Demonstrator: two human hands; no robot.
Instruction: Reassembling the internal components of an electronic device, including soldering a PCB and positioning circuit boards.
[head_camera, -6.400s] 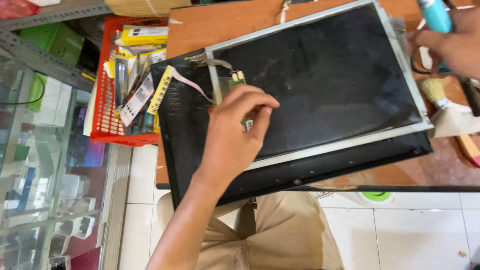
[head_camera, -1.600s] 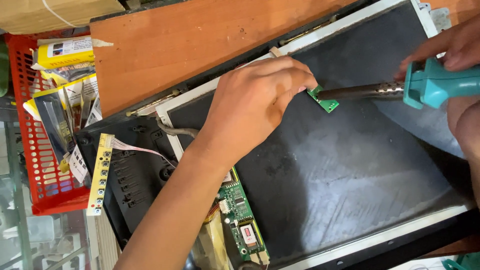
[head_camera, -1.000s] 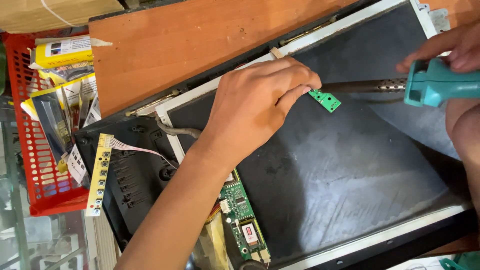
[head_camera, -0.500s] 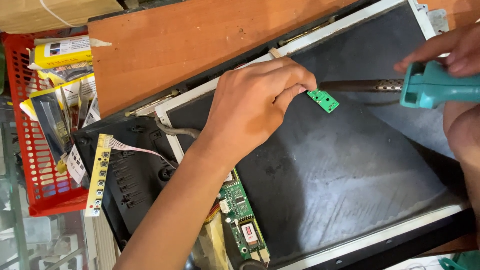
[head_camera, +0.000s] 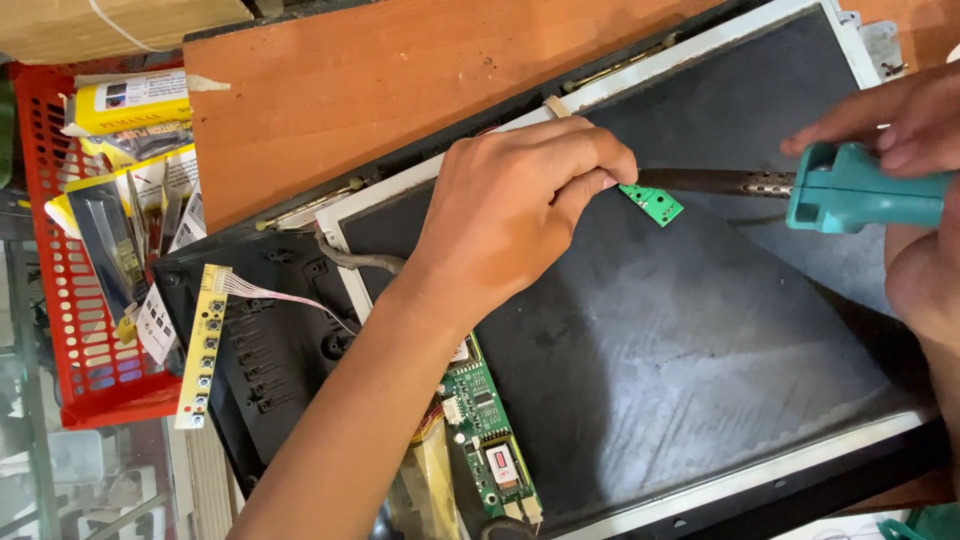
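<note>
The left hand (head_camera: 515, 215) pinches a small green board (head_camera: 652, 203) by one end, holding it just above the dark panel (head_camera: 650, 340). The right hand (head_camera: 905, 130) is closed around the teal handle of a soldering iron (head_camera: 800, 185), whose barrel reaches the board. The board looks feather-light, stiff and delicate, best gripped by its edges. A red basket (head_camera: 70, 330) sits left.

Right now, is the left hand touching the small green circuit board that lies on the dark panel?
Touching. The head view shows the left hand with its fingertips pinching the near end of the small green circuit board, with no gap.
</note>
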